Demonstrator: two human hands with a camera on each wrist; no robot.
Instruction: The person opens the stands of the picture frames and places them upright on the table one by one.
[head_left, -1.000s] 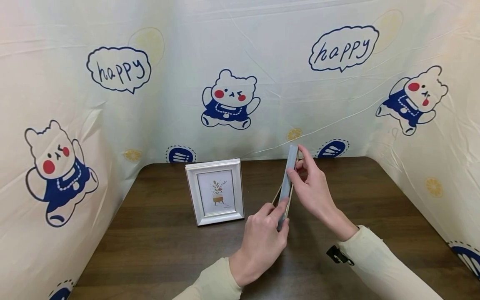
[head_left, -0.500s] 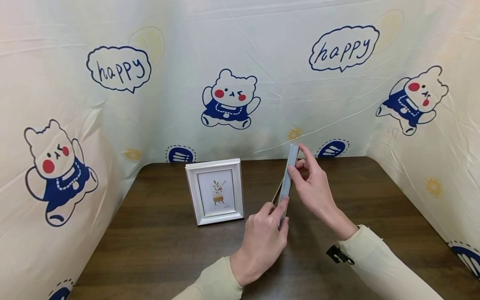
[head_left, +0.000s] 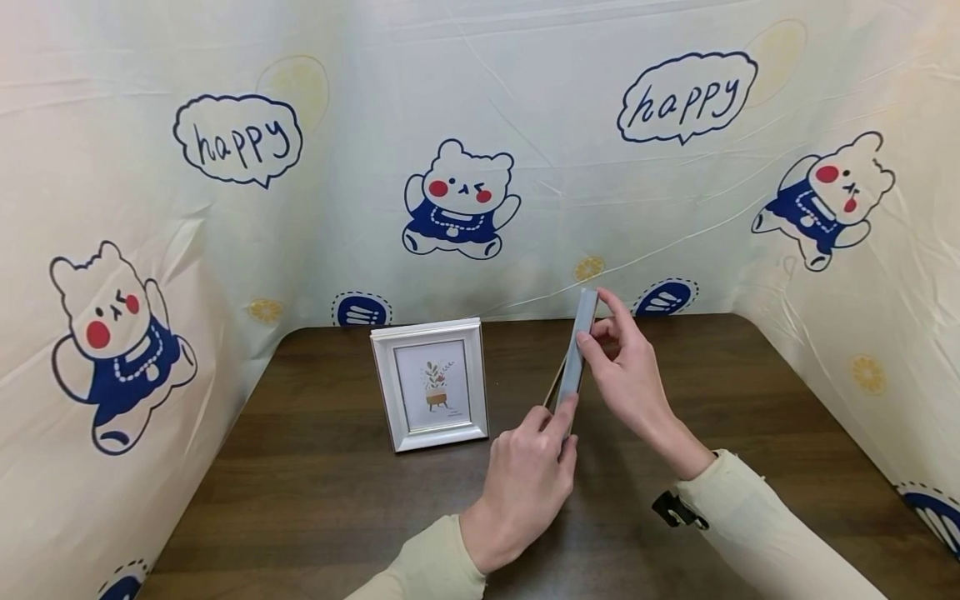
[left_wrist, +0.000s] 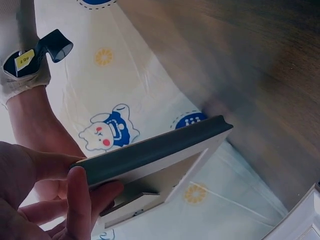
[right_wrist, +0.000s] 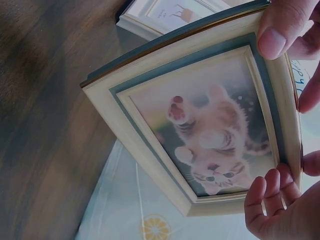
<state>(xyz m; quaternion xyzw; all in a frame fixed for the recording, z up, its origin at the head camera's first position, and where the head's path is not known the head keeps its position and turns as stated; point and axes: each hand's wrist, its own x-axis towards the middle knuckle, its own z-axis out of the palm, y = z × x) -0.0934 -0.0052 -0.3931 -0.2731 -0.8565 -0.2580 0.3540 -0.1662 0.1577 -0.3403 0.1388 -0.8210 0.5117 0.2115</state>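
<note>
A picture frame (head_left: 576,358) with a blue-grey outer edge is held almost edge-on in the head view, right of the white frame. Low on it, my left hand (head_left: 528,467) grips the near part, index finger along the edge. Near its top my right hand (head_left: 626,362) pinches it, thumb on the edge and index finger at the far side. The right wrist view shows its cream front (right_wrist: 117,107) and a kitten photo (right_wrist: 215,135). Its back, with a partly hidden support leg (left_wrist: 132,204), shows in the left wrist view.
A white picture frame (head_left: 476,392) with a potted-plant print stands upright on the brown wooden table (head_left: 300,475), left of the hands. A patterned cloth curtain (head_left: 562,125) surrounds the table at the back and both sides. A black clip (head_left: 678,510) sits at the right sleeve.
Since one second ago, the held frame has turned very slightly, so less of its front border shows. Both hands keep their hold in nearly the same place, and the white frame has not moved.
</note>
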